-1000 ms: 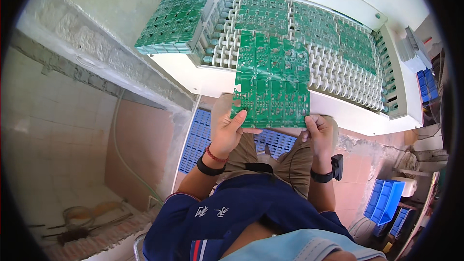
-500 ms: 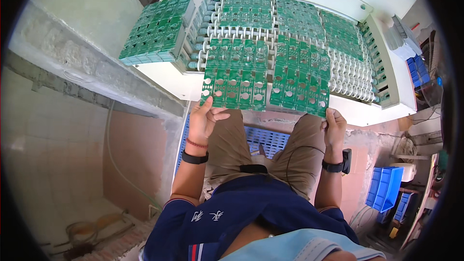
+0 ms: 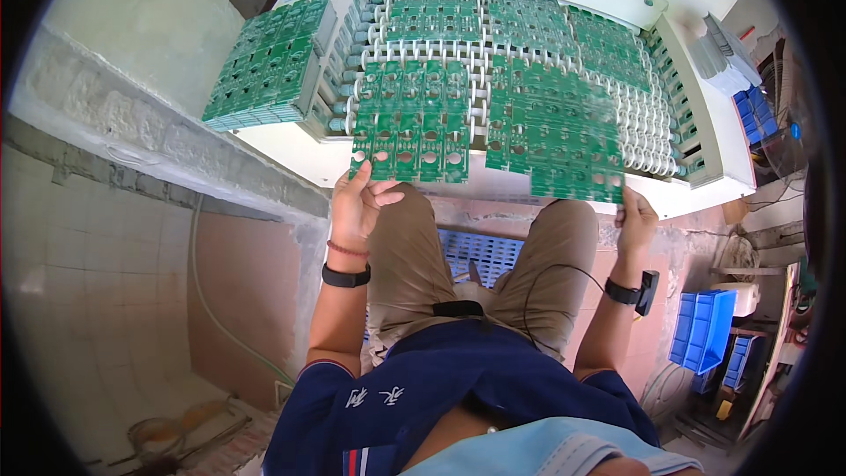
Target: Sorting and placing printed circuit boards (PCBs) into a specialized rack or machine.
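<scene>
Fingers (image 3: 385,197) of the left hand (image 3: 352,216) pinch the near left corner of the left board (image 3: 411,115), thumb on top, the others reaching out just below the near edge. The right hand (image 3: 638,220) grips the near right corner of the right board (image 3: 582,145), fingers curled in at the rim. That board is blurred and seems to overlap an inner board (image 3: 504,137) on its left; how the two sit together is hard to tell.

All of these reach out over the white front panel (image 3: 705,196), their far parts above the rollers (image 3: 648,128); I cannot tell whether they touch them.

Each board looks thin, light and fairly stiff, likely to keep flat from one corner, though its many holes could make it weak to bending or snapping. The glossy faces may be slick and easily scuffed, so the edges and corners seem the best hold, one hand to each side. Overlapping sheets might cling or scrape.

Beyond, a row of three boards (image 3: 524,18) lies on the rollers; a stack (image 3: 264,62) of similar ones stands at the left end.
</scene>
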Demonstrator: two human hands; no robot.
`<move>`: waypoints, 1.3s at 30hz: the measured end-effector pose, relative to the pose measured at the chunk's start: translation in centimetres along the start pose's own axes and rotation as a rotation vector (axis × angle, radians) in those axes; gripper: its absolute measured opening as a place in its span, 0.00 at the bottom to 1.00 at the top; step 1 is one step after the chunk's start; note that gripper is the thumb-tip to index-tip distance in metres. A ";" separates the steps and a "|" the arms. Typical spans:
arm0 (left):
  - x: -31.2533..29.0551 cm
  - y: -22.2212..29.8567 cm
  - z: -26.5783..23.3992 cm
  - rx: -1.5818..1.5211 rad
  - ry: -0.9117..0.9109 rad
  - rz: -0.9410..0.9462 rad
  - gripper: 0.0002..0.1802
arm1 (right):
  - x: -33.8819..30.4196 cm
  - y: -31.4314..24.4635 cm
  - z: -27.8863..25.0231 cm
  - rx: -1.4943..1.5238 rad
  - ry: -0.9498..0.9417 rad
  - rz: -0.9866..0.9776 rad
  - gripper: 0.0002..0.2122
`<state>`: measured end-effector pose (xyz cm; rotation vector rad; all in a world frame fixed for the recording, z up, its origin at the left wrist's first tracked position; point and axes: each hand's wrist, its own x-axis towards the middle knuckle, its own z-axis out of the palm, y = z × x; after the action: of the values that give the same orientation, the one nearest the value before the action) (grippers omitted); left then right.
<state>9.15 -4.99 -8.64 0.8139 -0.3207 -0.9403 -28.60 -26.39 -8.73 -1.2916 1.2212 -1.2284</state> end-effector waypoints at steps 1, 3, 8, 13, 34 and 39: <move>0.1 0.1 0.1 -0.003 0.000 -0.001 0.13 | 0.5 0.5 -1.4 -0.002 0.000 -0.001 0.08; 0.3 0.1 0.4 0.015 0.010 -0.011 0.12 | 1.7 1.3 -4.5 0.026 0.076 0.037 0.08; 0.7 0.3 0.7 0.025 0.014 -0.013 0.13 | 5.2 1.7 -9.4 0.051 0.126 0.087 0.08; 0.9 0.3 0.4 0.034 0.013 -0.070 0.17 | 7.4 1.6 -10.1 -0.060 0.136 0.103 0.10; -3.5 0.1 -1.9 0.152 0.237 -0.065 0.18 | 2.2 -5.6 8.9 -0.858 -0.507 -1.047 0.15; -3.7 0.3 -2.9 0.115 0.253 -0.033 0.18 | 2.5 -5.6 9.2 -0.804 -0.491 -1.044 0.14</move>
<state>8.84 -0.54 -10.00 1.0352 -0.1423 -0.8440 -19.13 -28.60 -3.50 -2.8528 0.6338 -0.9375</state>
